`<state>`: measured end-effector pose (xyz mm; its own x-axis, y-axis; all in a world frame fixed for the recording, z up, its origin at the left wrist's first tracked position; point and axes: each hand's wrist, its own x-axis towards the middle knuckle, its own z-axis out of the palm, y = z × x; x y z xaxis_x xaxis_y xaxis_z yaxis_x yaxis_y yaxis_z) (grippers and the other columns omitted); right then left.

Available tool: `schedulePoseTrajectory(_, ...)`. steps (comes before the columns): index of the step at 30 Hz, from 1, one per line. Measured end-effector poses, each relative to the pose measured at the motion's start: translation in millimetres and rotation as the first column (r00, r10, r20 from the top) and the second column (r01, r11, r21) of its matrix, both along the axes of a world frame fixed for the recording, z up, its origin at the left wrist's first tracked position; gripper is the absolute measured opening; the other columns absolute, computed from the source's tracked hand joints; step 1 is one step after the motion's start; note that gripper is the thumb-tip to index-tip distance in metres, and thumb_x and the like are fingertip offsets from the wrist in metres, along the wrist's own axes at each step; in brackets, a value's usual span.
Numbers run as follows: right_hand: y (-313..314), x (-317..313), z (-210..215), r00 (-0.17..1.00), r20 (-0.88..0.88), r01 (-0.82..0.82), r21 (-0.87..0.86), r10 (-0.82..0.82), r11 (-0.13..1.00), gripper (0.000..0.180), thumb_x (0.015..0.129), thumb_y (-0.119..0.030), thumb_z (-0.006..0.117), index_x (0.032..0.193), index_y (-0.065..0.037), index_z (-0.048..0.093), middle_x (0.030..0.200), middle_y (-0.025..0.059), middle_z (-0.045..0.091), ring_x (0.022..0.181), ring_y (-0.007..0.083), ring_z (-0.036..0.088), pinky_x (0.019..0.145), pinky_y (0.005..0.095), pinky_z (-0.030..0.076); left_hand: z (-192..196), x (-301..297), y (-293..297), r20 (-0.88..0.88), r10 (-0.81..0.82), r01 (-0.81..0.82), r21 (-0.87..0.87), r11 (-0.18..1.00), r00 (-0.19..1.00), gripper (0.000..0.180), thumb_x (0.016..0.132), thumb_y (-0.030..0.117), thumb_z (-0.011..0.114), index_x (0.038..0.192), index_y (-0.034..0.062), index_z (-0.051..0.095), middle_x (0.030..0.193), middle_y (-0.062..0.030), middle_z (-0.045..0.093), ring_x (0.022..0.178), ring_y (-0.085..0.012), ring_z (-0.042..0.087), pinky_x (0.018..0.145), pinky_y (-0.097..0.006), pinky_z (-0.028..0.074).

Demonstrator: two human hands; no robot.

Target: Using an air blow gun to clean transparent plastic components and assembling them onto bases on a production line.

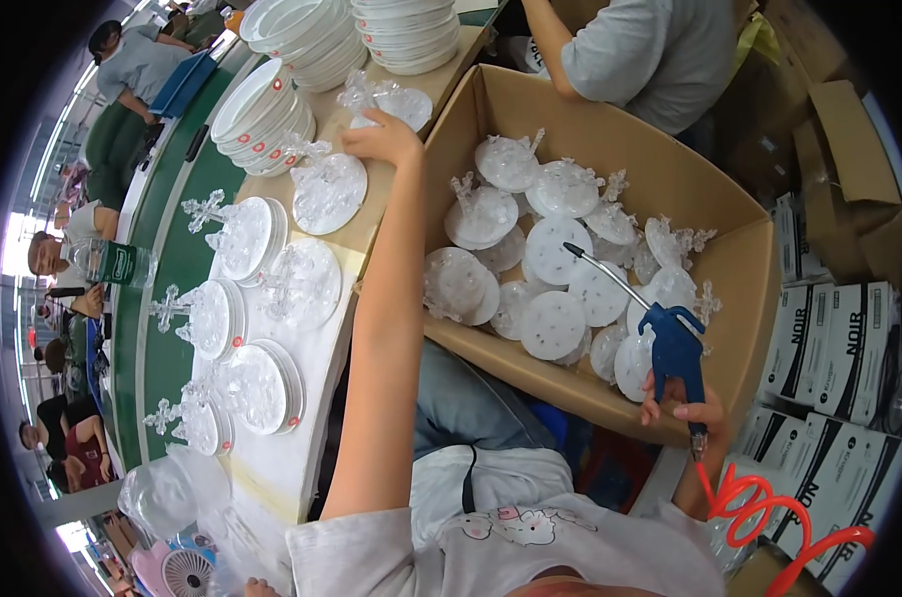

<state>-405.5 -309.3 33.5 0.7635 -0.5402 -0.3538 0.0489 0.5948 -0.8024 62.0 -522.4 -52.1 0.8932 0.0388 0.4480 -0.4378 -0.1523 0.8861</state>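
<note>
My right hand (pixel 688 403) is wrapped round a blue air blow gun (pixel 675 343), its thin metal nozzle aimed up and left over the cardboard box (pixel 739 289). A red coiled hose (pixel 759 507) hangs from its handle. My left arm stretches across to the far end of the white worktable. There my left hand (pixel 386 139) has its fingers bent against a clear plastic ornament with a round base (pixel 403 103); its fingertips are partly hidden. Another clear ornament (pixel 329 192) lies just nearer. Several round clear pieces with cross-shaped tops (pixel 242 239) stand in short stacks along the table.
The box holds a heap of round clear pieces (pixel 553 325). Tall stacks of white round trays (pixel 406 35) stand at the far end. A green conveyor (pixel 153 328) runs along the left. A co-worker (pixel 640 60) sits beyond the box. White cartons (pixel 839 338) are piled right.
</note>
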Motion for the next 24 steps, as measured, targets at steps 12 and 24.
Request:
schedulePoseTrajectory(12, 4, -11, 2, 0.994, -0.068, 0.086, -0.037, -0.088, 0.996, 0.062, 0.058, -0.029, 0.062, 0.105, 0.008, 0.046, 0.070, 0.0132, 0.052, 0.066, 0.0244, 0.056, 0.068, 0.0352, 0.047, 24, -46, 46, 0.554, -0.332, 0.284, 0.173, 0.943, 0.763, 0.053, 0.074, 0.011, 0.056, 0.118, -0.0114, 0.037, 0.112, -0.0272, 0.043, 0.105, -0.0420, 0.042, 0.091, -0.050, 0.033)
schedulePoseTrajectory(24, 19, -58, -10, 0.990, -0.076, 0.115, -0.041, -0.118, 0.992, 0.062, 0.062, -0.026, 0.062, 0.112, 0.006, 0.044, 0.078, 0.0142, 0.055, 0.077, 0.0255, 0.059, 0.077, 0.0365, 0.046, -78, -215, 153, -0.476, -0.543, -0.493, 0.861, -0.126, -0.692, 0.104, 0.055, 0.057, 0.074, 0.138, 0.0216, 0.022, 0.142, -0.0134, 0.025, 0.132, -0.0360, 0.022, 0.096, -0.063, 0.029)
